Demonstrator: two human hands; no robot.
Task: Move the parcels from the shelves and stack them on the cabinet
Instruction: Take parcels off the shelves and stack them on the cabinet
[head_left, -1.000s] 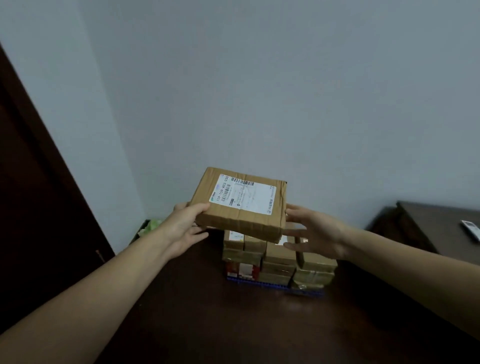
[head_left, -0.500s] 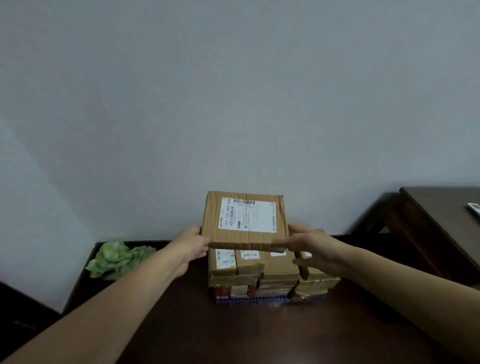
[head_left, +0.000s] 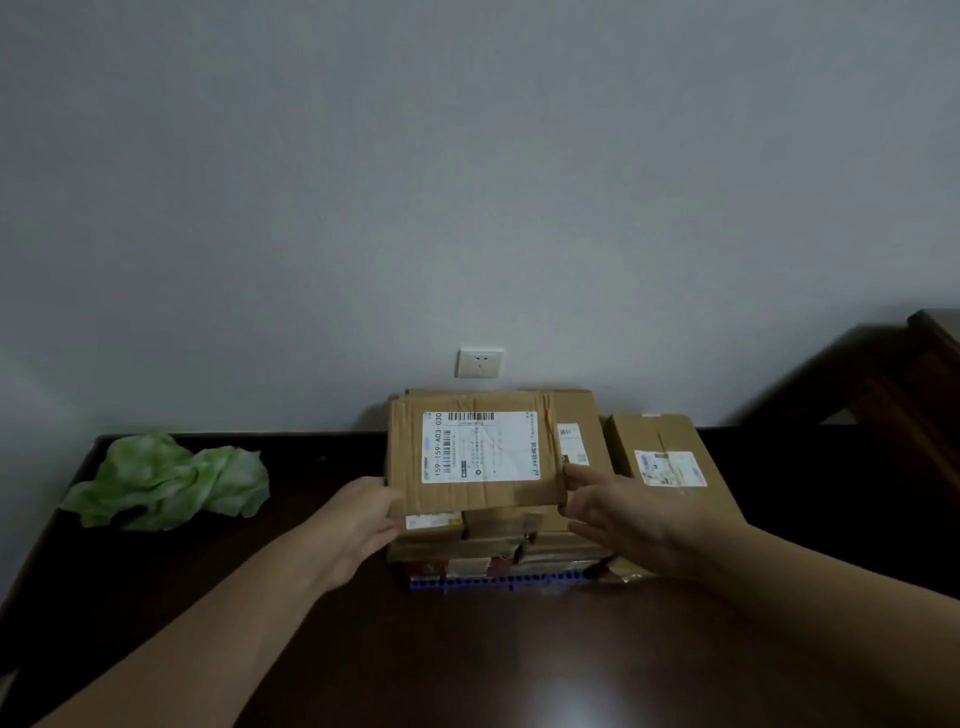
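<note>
Head view: the left hand (head_left: 358, 525) and right hand (head_left: 618, 519) are gripping the labelled parcel (head_left: 478, 452) by its near corners. It is lying on top of the stack (head_left: 493, 545) on the dark cabinet (head_left: 467, 649), right of a green leafy bundle (head_left: 166, 483).

The dark wooden cabinet (head_left: 467, 654) carries a stack of parcels (head_left: 498, 543) at the middle of its far edge, close to the wall. A blue toothed strip (head_left: 498, 582) runs along the stack's near foot, on the surface. A crumpled green leafy thing (head_left: 166, 483) lies near the far left corner, well apart from the stack.
</note>
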